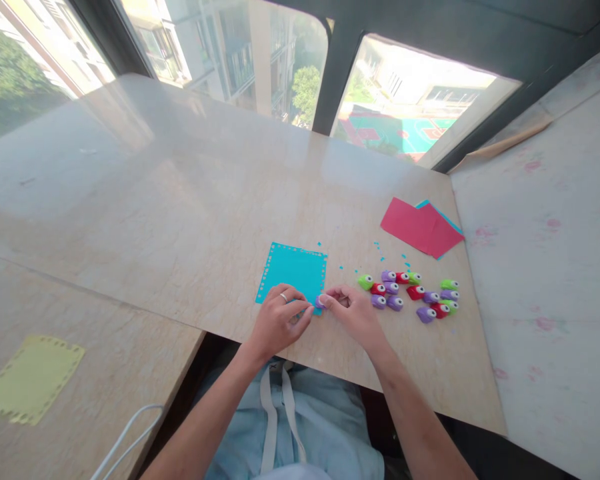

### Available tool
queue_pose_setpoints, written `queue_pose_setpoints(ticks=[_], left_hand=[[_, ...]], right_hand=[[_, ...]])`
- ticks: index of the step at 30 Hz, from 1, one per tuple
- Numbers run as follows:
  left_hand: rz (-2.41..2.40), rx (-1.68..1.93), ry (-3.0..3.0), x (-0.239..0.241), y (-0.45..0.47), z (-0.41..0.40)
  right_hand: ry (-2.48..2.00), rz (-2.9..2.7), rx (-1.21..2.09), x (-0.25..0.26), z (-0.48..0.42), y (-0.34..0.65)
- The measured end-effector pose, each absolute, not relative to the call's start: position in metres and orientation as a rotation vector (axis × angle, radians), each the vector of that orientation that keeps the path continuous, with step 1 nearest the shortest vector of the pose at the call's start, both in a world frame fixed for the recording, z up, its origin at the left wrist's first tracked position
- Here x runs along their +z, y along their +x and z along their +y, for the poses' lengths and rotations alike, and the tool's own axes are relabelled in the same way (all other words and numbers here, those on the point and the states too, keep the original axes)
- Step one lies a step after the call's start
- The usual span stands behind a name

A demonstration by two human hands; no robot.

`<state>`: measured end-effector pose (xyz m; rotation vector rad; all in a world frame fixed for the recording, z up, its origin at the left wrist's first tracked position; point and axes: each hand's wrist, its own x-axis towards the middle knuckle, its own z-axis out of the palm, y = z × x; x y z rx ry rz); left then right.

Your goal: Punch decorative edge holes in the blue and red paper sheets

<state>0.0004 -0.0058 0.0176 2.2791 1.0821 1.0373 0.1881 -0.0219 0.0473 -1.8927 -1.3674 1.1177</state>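
A teal paper square [293, 270] with punched holes along its edges lies on the beige table [180, 213]. My left hand [279, 317], a ring on one finger, rests on the paper's near edge with fingers curled, pinching the corner. My right hand [353, 312] pinches a small purple paper punch [321, 302] at that same near right corner. Both hands meet at the punch.
Several small punches [413, 295] in purple, red and green lie to the right. Red and teal sheets [423, 228] are stacked further back right. Tiny teal scraps [380, 252] dot the table. A yellow punched sheet [33, 379] lies on the lower surface at left.
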Motion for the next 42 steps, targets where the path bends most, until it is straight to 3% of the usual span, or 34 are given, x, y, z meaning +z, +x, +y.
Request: queue_pose_setpoints(ticks=[13,31,42], left_hand=[[1.126,1.020,2.263,0.010,0.002,-0.005],[1.165,0.983,2.251,0.010,0.002,-0.005],[1.168,0.963,2.229,0.011,0.003,-0.002]], right_hand=[[-1.988,-1.523,1.387,0.061,0.009,0.195],[-1.894,-1.447,1.406,0.056,-0.001,0.203],[-1.782,-1.975,0.885,0.050,-0.026,0.196]])
